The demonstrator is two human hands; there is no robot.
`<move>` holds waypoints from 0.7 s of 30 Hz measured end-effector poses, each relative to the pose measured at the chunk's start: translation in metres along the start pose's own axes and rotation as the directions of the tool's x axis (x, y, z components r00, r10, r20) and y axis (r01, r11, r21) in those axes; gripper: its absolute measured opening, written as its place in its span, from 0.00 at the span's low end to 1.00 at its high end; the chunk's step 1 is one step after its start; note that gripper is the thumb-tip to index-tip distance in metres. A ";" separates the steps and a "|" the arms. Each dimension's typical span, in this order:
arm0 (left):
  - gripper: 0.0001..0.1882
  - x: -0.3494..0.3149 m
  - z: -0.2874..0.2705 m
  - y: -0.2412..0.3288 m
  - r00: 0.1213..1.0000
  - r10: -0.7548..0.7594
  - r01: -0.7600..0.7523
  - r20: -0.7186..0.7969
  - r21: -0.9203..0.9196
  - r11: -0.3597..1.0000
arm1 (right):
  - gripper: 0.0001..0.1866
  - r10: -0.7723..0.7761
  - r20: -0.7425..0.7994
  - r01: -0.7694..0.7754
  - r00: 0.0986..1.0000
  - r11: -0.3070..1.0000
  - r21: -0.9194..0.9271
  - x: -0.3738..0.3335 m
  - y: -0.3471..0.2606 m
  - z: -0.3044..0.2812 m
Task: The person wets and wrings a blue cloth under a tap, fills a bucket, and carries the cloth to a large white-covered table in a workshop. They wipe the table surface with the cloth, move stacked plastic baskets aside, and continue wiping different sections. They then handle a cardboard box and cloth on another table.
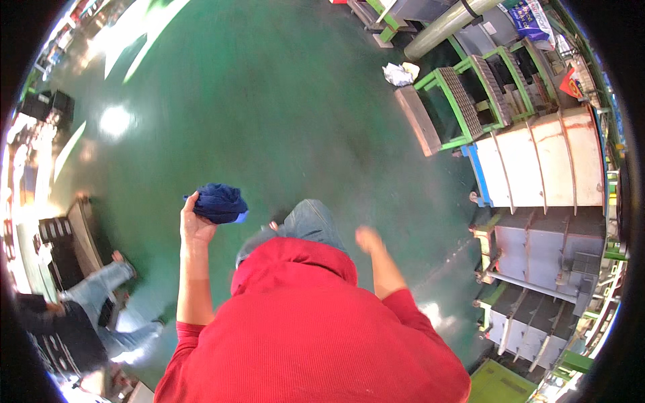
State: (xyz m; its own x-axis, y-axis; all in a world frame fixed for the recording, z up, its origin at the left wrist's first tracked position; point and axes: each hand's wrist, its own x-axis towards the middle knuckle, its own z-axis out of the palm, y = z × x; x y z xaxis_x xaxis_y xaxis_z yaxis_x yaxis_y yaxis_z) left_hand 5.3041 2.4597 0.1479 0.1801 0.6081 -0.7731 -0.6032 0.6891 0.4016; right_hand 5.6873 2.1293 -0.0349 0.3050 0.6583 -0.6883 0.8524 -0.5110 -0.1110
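In the head view, the dark blue cloth [218,203] sits bunched in the left hand [195,225], which is raised to the left of the person's body with the forearm upright; the fingers curl round the near left side of the bundle and pinch it, so most of the cloth bulges out to the right of and beyond the hand. The bundle is wider than tall, its long axis running left to right, and a paler blue edge shows at its lower right corner. It looks soft and crumpled, folded over itself with no loose tail hanging down. The right hand [368,238] is well apart from the cloth, on the right of the body past the bent knee in blue jeans [310,225]; it holds nothing, but it is blurred, so I cannot tell whether its fingers are spread or curled. The left hand is therefore the one on the cloth, and the right would have to cross in front of the red hooded top [295,322] to reach it. Beneath lies a glossy green floor [269,101]. Far right stand green metal steps [463,101] and grey steel fabrications [544,248]; at near left, another person's legs in jeans [101,289].
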 end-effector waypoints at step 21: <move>0.21 0.590 0.487 0.497 0.946 0.309 -0.324 -0.101 -0.239 0.915 | 0.11 -0.316 -0.674 0.738 0.668 0.398 0.545 0.916 -0.412 -1.045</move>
State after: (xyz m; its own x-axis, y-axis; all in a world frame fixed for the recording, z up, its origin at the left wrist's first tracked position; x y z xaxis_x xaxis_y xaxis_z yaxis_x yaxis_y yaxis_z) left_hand 5.4891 3.3531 0.1301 -0.0941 0.7483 -0.6567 -0.7964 0.3393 0.5006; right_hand 6.0591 3.5206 0.1291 0.2202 0.9737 0.0583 0.3329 -0.0188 -0.9428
